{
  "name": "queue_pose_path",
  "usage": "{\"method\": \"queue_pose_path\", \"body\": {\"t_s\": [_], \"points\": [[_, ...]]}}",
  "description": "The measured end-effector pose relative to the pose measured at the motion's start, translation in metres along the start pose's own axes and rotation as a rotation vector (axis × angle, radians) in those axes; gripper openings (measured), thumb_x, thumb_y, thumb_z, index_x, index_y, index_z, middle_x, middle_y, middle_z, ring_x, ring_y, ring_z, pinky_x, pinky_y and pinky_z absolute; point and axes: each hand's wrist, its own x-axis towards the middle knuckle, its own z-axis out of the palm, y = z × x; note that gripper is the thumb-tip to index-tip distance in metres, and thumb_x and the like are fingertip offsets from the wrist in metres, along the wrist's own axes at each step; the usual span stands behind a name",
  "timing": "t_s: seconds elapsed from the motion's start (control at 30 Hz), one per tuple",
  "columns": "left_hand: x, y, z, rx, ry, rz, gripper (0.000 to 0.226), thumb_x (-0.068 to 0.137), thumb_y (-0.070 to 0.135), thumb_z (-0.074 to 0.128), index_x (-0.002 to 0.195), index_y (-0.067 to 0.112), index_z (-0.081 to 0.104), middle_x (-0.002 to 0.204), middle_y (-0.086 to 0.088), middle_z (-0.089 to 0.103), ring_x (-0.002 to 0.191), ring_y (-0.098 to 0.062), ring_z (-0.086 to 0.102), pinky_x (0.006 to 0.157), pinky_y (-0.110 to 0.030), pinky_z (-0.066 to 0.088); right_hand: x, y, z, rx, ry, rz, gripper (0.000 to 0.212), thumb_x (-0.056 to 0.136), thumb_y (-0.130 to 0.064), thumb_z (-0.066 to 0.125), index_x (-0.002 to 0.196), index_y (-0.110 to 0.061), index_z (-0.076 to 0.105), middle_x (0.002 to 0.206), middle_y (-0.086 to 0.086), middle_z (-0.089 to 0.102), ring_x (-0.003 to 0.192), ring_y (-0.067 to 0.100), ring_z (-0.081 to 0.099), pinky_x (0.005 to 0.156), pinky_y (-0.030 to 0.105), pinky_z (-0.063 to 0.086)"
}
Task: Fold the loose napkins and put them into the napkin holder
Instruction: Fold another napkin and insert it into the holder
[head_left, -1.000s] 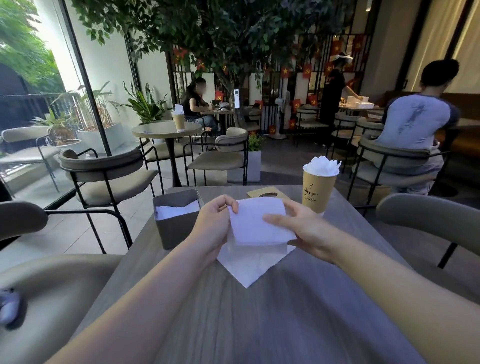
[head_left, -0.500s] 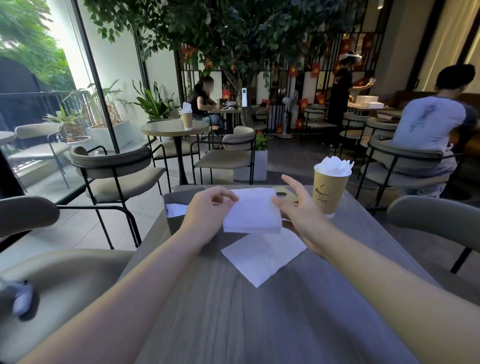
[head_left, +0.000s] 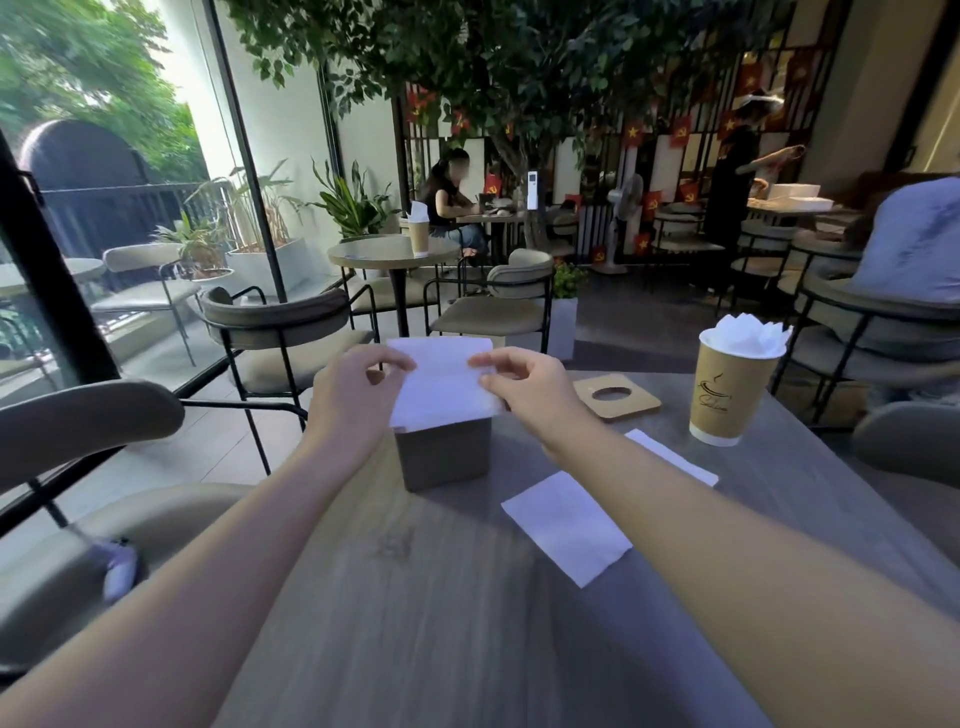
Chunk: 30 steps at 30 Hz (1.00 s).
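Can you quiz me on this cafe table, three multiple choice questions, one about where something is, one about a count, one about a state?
1. The folded napkin is:
A. above the napkin holder
B. under the coaster
C. on a chair

2. Loose napkins flat on the table:
A. none
B. two
C. five

3. The left hand and right hand are:
A. resting empty
B. pinching the folded napkin's sides
C. lifting the paper cup

Answers: 1 A, its lower edge meets the holder's top. 2 B, one near, one beyond the right forearm. 3 B, fingers grip both edges.
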Motion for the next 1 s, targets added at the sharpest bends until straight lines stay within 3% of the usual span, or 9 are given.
{"method": "queue_pose_path", "body": {"t_s": [0.13, 0.23, 0.37, 0.5, 0.6, 0.67, 0.77, 0.87, 1.0], "points": [[0.002, -0.015, -0.004, 0.015, -0.116, -0.016, 0.021, 0.097, 0.019, 0.058, 0.103, 0.027, 0.077, 0.088, 0.006, 0.071, 0.069, -0.014, 0.061, 0.059, -0.024, 0.041, 0.01, 0.006, 0.009, -0.164, -0.02, -0.022, 0.033, 0.093, 0.01, 0.055, 0.11, -0.006, 0.078, 0.09, -0.004, 0.066, 0.069, 0.001, 0.05, 0.054, 0.004, 0.038], [0.002, -0.028, 0.007, 0.212, -0.257, 0.057, 0.025, 0.099, 0.018, 0.053, 0.103, 0.016, 0.078, 0.108, -0.001, 0.074, 0.104, -0.025, 0.064, 0.085, -0.03, 0.043, 0.013, 0.014, 0.013, -0.386, -0.062, -0.046, 0.035, 0.093, 0.008, 0.05, 0.107, -0.005, 0.078, 0.084, -0.001, 0.064, 0.065, 0.002, 0.049, 0.052, 0.008, 0.034], [-0.001, -0.031, 0.018, 0.55, -0.351, 0.125, 0.041, 0.104, 0.039, 0.035, 0.096, 0.026, 0.073, 0.125, 0.008, 0.067, 0.133, -0.027, 0.042, 0.107, -0.041, 0.026, 0.017, 0.015, 0.018, -0.676, -0.134, -0.096, 0.026, 0.096, -0.018, 0.052, 0.099, -0.018, 0.078, 0.099, 0.002, 0.074, 0.103, 0.022, 0.062, 0.087, 0.033, 0.049], [-0.001, -0.034, 0.024, 0.754, -0.41, 0.12, 0.069, 0.104, 0.055, 0.012, 0.094, 0.02, 0.071, 0.129, 0.008, 0.065, 0.14, -0.023, 0.036, 0.117, -0.046, 0.013, 0.01, 0.009, 0.024, -1.073, -0.266, -0.106, 0.047, 0.105, -0.039, 0.029, 0.067, -0.023, 0.05, 0.088, 0.001, 0.061, 0.115, 0.03, 0.047, 0.1, 0.047, 0.035], [-0.002, -0.035, 0.026, 0.84, -0.442, 0.133, 0.076, 0.104, 0.054, 0.006, 0.115, 0.018, 0.072, 0.13, 0.009, 0.062, 0.141, -0.023, 0.035, 0.121, -0.049, 0.008, 0.007, 0.016, 0.029, -1.097, -0.295, -0.086, 0.061, 0.101, -0.048, 0.012, 0.096, -0.024, 0.068, 0.116, 0.007, 0.067, 0.114, 0.026, 0.046, 0.103, 0.046, 0.031], [-0.003, -0.033, 0.026, 0.873, -0.455, 0.144, 0.073, 0.105, 0.051, 0.005, 0.125, 0.017, 0.067, 0.128, 0.006, 0.062, 0.141, -0.023, 0.037, 0.121, -0.05, 0.008, 0.005, 0.015, 0.028, -1.079, -0.287, -0.093, 0.064, 0.102, -0.047, 0.013, 0.118, -0.013, 0.064, 0.114, 0.005, 0.062, 0.103, 0.022, 0.041, 0.098, 0.042, 0.03], [-0.004, -0.031, 0.025, 0.854, -0.457, 0.134, 0.06, 0.107, 0.042, 0.006, 0.148, 0.025, 0.047, 0.129, 0.001, 0.06, 0.14, -0.027, 0.037, 0.121, -0.049, 0.012, 0.002, 0.012, 0.026, -1.035, -0.259, -0.103, 0.046, 0.107, -0.04, 0.024, 0.12, -0.01, 0.055, 0.105, 0.002, 0.047, 0.097, 0.02, 0.035, 0.088, 0.034, 0.026], [-0.005, -0.029, 0.025, 0.834, -0.443, 0.123, 0.053, 0.108, 0.038, 0.01, 0.158, 0.034, 0.027, 0.135, -0.004, 0.053, 0.138, -0.031, 0.037, 0.119, -0.047, 0.017, 0.004, 0.015, 0.026, -1.005, -0.224, -0.132, 0.037, 0.105, -0.042, 0.03, 0.118, -0.014, 0.049, 0.111, 0.004, 0.05, 0.102, 0.023, 0.041, 0.087, 0.033, 0.027], [-0.009, -0.033, 0.028, 0.89, -0.293, 0.234, 0.058, 0.107, 0.046, 0.021, 0.125, 0.019, 0.069, 0.138, -0.006, 0.047, 0.129, -0.03, 0.04, 0.111, -0.041, 0.027, 0.003, 0.013, 0.022, -1.07, -0.208, -0.285, 0.044, 0.106, -0.042, 0.032, 0.108, -0.016, 0.067, 0.121, 0.001, 0.046, 0.105, 0.022, 0.041, 0.092, 0.035, 0.031]]}}
